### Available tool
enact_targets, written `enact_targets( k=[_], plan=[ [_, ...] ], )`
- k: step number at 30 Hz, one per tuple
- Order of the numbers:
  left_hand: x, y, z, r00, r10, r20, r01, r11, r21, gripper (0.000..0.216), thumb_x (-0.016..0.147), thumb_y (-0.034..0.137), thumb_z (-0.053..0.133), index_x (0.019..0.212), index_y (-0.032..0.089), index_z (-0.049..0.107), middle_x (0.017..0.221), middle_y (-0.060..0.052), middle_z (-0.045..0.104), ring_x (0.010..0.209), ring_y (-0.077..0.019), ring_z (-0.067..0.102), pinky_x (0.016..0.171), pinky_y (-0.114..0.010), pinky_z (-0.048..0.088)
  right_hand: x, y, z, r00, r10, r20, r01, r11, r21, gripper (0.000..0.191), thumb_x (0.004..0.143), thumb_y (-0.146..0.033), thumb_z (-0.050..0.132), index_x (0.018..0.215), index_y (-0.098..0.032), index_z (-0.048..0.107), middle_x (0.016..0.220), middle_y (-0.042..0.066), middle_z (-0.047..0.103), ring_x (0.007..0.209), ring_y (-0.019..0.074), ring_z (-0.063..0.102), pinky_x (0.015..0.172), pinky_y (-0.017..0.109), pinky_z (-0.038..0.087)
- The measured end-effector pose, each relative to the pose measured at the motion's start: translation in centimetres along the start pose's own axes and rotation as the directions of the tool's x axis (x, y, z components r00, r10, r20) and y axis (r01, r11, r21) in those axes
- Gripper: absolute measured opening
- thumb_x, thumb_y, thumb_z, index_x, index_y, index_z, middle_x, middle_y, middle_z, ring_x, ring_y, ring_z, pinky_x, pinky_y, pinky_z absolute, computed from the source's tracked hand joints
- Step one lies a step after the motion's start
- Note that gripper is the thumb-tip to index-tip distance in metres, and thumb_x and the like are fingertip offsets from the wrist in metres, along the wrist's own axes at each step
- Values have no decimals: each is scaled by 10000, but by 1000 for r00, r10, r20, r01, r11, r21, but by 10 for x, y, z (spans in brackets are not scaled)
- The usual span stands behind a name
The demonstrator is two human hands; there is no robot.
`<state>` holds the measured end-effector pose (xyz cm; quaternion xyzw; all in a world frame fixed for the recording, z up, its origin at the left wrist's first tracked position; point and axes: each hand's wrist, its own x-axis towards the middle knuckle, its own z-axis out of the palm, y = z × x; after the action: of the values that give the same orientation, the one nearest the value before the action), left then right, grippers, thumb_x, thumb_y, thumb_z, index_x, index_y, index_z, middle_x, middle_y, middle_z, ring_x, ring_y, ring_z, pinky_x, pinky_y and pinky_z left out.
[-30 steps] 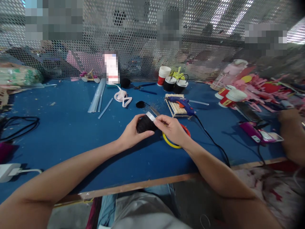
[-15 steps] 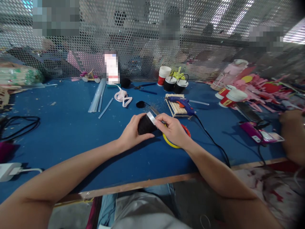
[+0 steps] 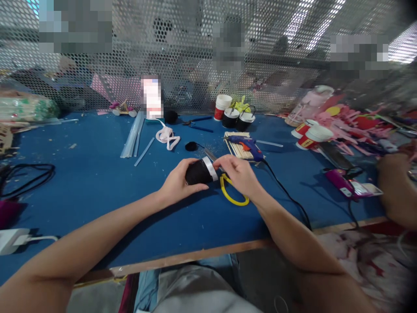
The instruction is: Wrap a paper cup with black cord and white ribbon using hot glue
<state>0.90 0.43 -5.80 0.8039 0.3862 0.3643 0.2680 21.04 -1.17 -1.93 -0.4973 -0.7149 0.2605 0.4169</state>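
Observation:
My left hand [image 3: 177,182] is wrapped round a black cup with a white rim [image 3: 199,171], held on its side just above the blue table [image 3: 91,174]. My right hand [image 3: 239,174] is closed at the cup's rim, fingertips pinching there; what they pinch is too small to name. A yellow-handled pair of scissors [image 3: 231,196] lies under my right hand.
A blue glue gun [image 3: 246,144] rests on a wooden stick rack, its black cord running toward the table's front edge. Paper cups [image 3: 233,114], clear glue sticks [image 3: 133,134], white ribbon [image 3: 167,135] and a purple tool [image 3: 345,184] lie around. Another person's arm [image 3: 394,191] is at right.
The cup has tilted so its rim faces more to the right. My right hand has shifted slightly over the scissors' handles. The camera view has dropped a little.

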Motion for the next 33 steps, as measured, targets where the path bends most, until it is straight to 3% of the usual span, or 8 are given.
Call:
enact_targets(
  k=[4,7,10,14,17,23,28,33],
  plan=[
    [4,1,-10,991,-125,48,127,991,-45,625,710,527,653,1181,160,469,1031,-95,609,921,-241,591,791,-373,484,15,0,-38,957,10,-290,-22,999,-37,256,872,-378,478,751,-180,587,515,-19,519,561,135,559,627,283,458],
    [9,-3,-15,959,-240,154,263,953,-153,561,763,540,577,1189,186,488,961,-73,619,788,-205,607,667,-339,519,33,16,-72,913,-47,-404,-77,956,-284,240,852,-248,464,1027,-164,603,760,53,651,690,161,605,684,305,469],
    [16,-8,-17,916,-327,231,376,901,-218,570,768,558,553,1188,186,456,884,-59,588,699,-179,588,541,-294,516,47,42,-92,940,60,-337,-269,739,-617,311,824,-207,442,1080,-112,592,1025,141,643,929,222,597,797,339,452],
    [23,-11,-18,918,-347,191,388,885,-256,514,753,544,580,1078,167,449,773,-13,535,678,-159,560,548,-273,493,50,68,-93,954,219,-206,-300,662,-687,136,719,-232,584,743,-121,661,750,135,660,787,267,613,723,355,445],
    [25,-12,-16,948,-284,143,316,893,-322,460,741,495,619,1019,165,459,812,-12,544,732,-151,559,634,-278,484,46,75,-87,949,256,-181,-307,640,-704,86,682,-217,610,663,-137,637,733,134,649,794,271,607,734,356,434],
    [19,-20,-8,958,-264,109,285,853,-438,455,769,482,597,1064,172,439,841,-11,538,725,-130,536,628,-248,455,40,80,-80,922,261,-285,-387,653,-651,212,743,-210,527,884,-74,609,947,219,629,934,314,583,792,388,426],
    [15,-28,-4,957,-279,83,286,843,-456,441,785,489,584,1055,173,437,816,-6,519,687,-121,520,599,-243,459,33,83,-81,875,278,-396,-459,736,-498,412,763,-298,550,1091,-54,502,942,194,643,833,261,621,716,358,466],
    [14,-26,-4,957,-286,56,279,840,-465,519,752,479,624,1123,187,408,918,-33,540,687,-129,554,586,-253,480,25,56,-81,926,233,-298,-260,964,-52,404,680,-325,663,1028,-154,547,973,97,654,811,208,619,663,321,492]
  ],
)
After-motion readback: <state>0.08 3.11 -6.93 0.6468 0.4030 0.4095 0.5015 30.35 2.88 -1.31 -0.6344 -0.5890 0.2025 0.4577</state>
